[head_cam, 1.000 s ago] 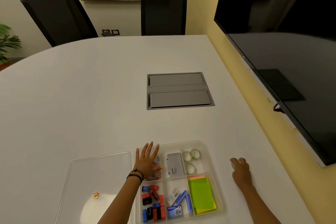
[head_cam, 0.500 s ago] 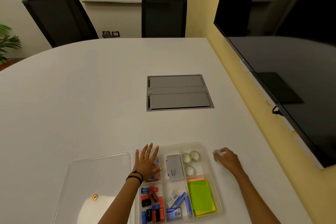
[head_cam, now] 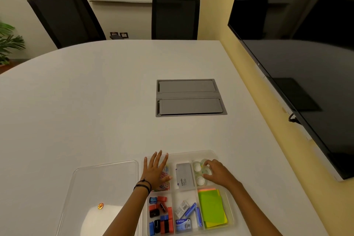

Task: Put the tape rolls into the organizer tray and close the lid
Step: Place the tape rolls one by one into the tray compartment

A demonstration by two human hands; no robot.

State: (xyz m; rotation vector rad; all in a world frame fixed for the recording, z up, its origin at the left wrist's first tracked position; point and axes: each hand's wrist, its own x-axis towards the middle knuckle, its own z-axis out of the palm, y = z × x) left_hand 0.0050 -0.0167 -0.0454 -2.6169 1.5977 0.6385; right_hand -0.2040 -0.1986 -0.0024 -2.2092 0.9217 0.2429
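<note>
While the left hand lies flat and empty on the organizer tray, the right hand grips a tape roll over the far-right compartment beside two others; the lid waits just left, nearest the left hand.

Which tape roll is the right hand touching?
The right hand touches the rightmost tape roll; the other rolls lie untouched left of it.

You see a grey cable hatch set mid-tabletop. Two black chairs stand beyond its far edge. A dark screen lines the right edge.
</note>
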